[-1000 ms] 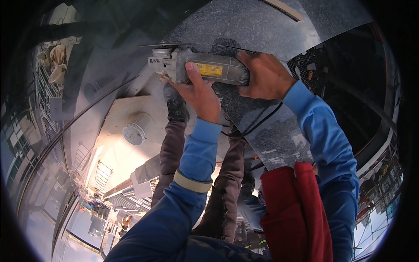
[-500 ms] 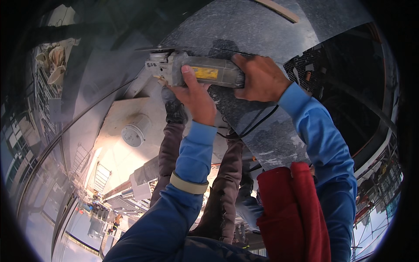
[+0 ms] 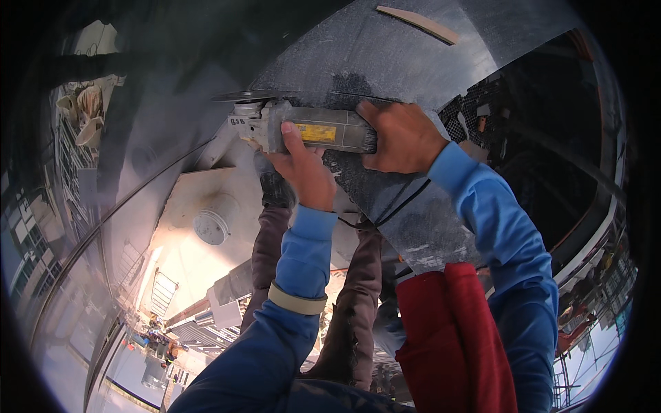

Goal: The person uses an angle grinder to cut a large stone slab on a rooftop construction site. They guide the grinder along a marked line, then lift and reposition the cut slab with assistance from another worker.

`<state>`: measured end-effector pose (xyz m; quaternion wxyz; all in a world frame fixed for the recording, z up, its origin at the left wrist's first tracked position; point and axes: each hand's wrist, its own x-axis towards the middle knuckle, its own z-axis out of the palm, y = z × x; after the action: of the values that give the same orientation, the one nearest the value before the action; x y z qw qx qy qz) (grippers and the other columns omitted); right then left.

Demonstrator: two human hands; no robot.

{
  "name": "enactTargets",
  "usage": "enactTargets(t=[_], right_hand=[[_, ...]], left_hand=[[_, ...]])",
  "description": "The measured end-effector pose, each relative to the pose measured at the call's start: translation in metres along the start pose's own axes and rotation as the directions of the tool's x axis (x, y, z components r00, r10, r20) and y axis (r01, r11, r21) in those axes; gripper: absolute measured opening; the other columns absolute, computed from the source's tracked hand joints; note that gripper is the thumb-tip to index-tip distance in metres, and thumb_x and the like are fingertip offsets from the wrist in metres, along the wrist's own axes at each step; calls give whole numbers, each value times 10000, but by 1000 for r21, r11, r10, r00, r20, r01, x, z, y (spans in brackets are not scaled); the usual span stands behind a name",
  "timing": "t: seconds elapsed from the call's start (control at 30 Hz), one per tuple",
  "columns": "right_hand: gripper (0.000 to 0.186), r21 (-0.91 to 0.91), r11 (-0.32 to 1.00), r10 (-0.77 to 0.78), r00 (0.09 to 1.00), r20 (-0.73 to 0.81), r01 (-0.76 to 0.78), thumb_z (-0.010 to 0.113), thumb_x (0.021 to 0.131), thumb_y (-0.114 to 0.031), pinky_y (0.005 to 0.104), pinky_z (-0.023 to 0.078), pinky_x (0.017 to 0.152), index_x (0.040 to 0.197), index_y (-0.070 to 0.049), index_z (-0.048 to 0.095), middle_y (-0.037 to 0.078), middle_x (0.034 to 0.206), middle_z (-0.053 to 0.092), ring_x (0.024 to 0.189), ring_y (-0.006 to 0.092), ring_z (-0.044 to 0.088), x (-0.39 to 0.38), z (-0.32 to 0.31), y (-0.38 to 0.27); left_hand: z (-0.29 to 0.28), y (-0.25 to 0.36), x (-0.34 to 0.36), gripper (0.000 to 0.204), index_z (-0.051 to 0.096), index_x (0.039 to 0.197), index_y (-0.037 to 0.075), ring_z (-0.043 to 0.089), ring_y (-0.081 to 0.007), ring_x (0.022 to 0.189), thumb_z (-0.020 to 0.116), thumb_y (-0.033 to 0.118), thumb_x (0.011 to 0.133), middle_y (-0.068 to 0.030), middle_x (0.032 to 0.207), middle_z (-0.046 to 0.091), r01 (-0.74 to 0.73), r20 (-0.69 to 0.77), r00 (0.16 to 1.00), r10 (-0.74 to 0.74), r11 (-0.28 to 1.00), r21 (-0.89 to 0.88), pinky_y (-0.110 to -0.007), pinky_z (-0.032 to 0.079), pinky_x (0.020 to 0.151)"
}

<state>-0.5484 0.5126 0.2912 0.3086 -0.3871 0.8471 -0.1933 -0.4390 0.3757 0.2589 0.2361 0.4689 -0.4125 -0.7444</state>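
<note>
A dusty grey angle grinder [image 3: 275, 131] with a yellow label lies sideways across both my hands. Its thin disc [image 3: 249, 95] sits at the far left end, seen nearly edge-on beside a grey slab [image 3: 385, 51]. My left hand [image 3: 306, 172] is wrapped round the front of the body from below, thumb on top near the label. At the rear end, my right hand [image 3: 406, 138] grips the body with its thumb along the far side. A black cord [image 3: 406, 201] loops below the right hand. Whether the disc touches the slab is hard to make out.
A pale flat strip [image 3: 420, 26] lies on the slab's far part. White bucket [image 3: 211, 227] stands lower left on a pale board. Red cloth [image 3: 447, 330] hangs close to my right arm. A dark opening [image 3: 551, 144] lies right of the slab; dust hazes the far left.
The view has shifted a little, so the grinder, hands and pale strip appear slightly lower and farther left. Both hands keep their grip on the grinder.
</note>
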Motion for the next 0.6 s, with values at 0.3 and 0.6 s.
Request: enactTargets(t=[0.3,0.6], right_hand=[[663,-19,1000,22,997,70,-21,797,679,-310,450,597,739,1204,38,588,223,767,707,759,378,733,-1,-11,-6],[665,23,1000,4,1000,29,-5,806,655,-323,459,572,698,1170,43,598,222,721,683,717,394,711,-2,-10,-5]], left_hand=[[1,4,-1,714,224,1554,118,471,-311,1358,621,368,1016,-151,1520,391,-2,-11,1000,2,1000,22,-570,416,1112],[-6,-1,3,728,193,1575,131,440,-319,1385,596,390,1027,-145,1556,351,-7,38,999,6,999,32,-573,401,1110]])
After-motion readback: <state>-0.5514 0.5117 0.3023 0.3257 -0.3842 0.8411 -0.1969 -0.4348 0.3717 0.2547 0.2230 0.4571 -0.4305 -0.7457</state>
